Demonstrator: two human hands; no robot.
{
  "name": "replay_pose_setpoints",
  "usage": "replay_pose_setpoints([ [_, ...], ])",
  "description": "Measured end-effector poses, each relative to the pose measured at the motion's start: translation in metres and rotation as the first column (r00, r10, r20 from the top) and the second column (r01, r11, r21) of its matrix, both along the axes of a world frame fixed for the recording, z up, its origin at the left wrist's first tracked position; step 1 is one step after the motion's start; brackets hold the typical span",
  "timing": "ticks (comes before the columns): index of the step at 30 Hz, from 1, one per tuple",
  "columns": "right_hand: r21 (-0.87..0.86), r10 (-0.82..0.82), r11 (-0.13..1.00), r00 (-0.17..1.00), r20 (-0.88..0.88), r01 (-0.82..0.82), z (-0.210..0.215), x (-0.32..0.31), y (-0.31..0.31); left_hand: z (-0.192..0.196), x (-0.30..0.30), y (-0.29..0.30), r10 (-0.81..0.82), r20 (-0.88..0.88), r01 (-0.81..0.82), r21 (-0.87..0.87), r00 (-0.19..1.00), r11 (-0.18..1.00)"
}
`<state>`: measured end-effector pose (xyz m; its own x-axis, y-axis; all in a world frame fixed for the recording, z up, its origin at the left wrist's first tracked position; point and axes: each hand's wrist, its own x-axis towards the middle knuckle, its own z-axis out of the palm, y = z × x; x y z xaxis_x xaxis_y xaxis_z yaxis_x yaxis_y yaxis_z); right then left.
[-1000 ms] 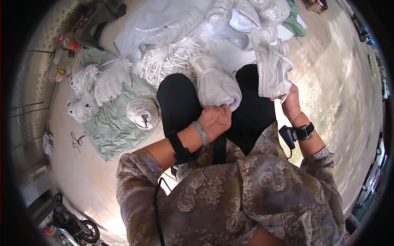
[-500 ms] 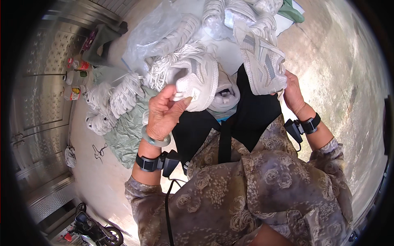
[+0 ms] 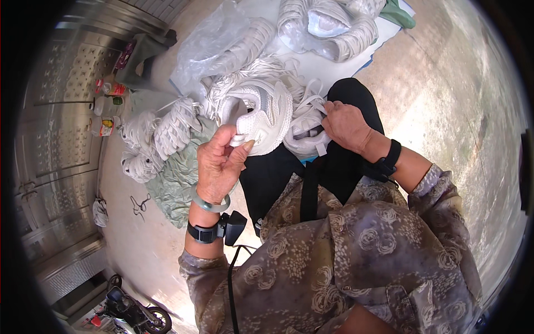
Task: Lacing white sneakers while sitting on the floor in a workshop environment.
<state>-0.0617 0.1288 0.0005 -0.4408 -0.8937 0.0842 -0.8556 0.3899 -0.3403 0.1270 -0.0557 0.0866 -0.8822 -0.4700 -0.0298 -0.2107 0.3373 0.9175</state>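
The left hand (image 3: 218, 166) is closed on the heel end of a white sneaker (image 3: 261, 114), thumb and fingers pinching its edge so the shoe rests over the person's black-clad lap. Just to the right of that grip, the right hand (image 3: 346, 125) is curled with its fingertips pressed onto white laces (image 3: 305, 114) at a second white shoe (image 3: 303, 140) that lies touching the first. Below the left grip, a pale green bangle (image 3: 208, 205) and a black wrist strap with a small device (image 3: 214, 231) circle the forearm. To the left of the grip, a crumpled green cloth (image 3: 178, 178) lies on the floor with bundles of white shoe parts (image 3: 158, 136) on it. Beyond the grip, further from the person, a heap of white laces and clear plastic bags (image 3: 222, 44) spreads out, and past that more white bundles wrapped in plastic (image 3: 334, 28) lie on a pale sheet. Far left of the hands, small bottles (image 3: 105, 106) stand by a metal door (image 3: 55, 128).
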Motion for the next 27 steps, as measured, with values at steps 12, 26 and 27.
replay_pose_setpoints([
  [12,-0.170,0.178,0.969,0.984,-0.028,-0.180,-0.005,-0.013,0.038,-0.026,-0.070,-0.114,0.075,-0.101,-0.041,0.299,0.992,0.953],
  [26,0.008,0.049,0.999,0.994,-0.099,-0.048,-0.020,-0.002,-0.005,0.036,-0.079,-0.007,-0.304,-0.055,0.309,0.145,0.951,0.940],
  [27,-0.124,0.040,0.991,0.999,-0.029,-0.044,-0.033,-0.010,-0.003,0.032,-0.075,-0.002,-0.356,-0.065,0.361,0.089,0.932,0.928],
])
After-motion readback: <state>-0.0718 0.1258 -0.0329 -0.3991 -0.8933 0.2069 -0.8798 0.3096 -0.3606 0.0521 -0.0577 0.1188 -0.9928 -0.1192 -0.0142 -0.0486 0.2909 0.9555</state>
